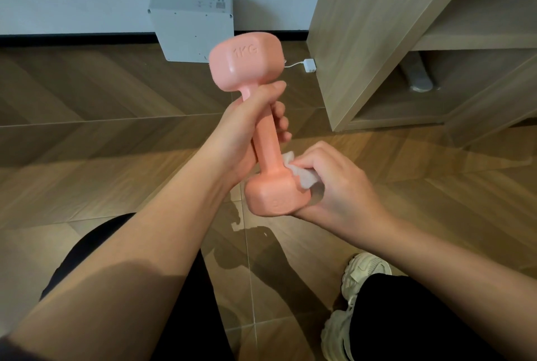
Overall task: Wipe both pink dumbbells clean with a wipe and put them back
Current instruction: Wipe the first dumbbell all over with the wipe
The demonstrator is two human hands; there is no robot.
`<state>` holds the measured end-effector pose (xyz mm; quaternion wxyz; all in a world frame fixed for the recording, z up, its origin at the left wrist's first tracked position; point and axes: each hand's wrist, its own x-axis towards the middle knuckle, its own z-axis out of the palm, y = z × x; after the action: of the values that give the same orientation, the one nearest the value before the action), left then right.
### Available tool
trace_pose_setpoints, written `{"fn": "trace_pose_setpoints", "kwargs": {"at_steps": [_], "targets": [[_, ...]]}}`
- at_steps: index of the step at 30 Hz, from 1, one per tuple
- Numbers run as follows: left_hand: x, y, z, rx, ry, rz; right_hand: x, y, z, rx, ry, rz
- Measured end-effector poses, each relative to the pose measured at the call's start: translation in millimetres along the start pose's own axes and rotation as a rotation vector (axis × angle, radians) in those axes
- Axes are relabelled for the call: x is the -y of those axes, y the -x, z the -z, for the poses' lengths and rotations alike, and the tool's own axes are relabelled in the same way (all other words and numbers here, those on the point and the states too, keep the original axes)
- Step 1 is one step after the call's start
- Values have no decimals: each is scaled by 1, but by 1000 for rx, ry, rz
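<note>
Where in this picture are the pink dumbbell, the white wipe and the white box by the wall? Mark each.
pink dumbbell (247,61): head view, face of its upper end.
white wipe (306,180): head view, exposed patch beside the dumbbell's lower end.
white box (191,26): head view, its flat front.

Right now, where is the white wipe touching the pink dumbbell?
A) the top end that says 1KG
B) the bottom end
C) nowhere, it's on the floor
B: the right hand holds the wipe against the lower end of the dumbbell, while the left hand grips its middle.
</note>
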<state>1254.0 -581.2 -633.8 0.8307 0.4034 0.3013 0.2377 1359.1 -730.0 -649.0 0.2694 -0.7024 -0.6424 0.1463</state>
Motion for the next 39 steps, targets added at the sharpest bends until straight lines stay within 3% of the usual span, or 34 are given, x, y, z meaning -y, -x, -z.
{"fn": "trace_pose_setpoints", "kwargs": {"at_steps": [7,12,14,18,22,27,31,34,39], "targets": [[7,1,-3,-352,50,122,-1,5,-6,-26,191,145],[4,4,-4,-197,144,116,5,1,-3,169,-72,-25],[5,5,-6,-147,132,97,6,1,-3,165,-94,-58],[6,5,-10,-339,10,25,8,5,-7,14,35,-12],[15,8,-7,-501,-84,32,3,11,-11,-32,147,67],[13,11,-8,-495,15,113,6,12,-12,15,113,83],[9,13,-9,-362,82,100,8,5,-11,107,3,-23],[8,11,-10,-307,70,69,7,4,-12,49,20,-61],[13,5,-7,-431,-12,153,6,10,-13,-36,100,102]]}}
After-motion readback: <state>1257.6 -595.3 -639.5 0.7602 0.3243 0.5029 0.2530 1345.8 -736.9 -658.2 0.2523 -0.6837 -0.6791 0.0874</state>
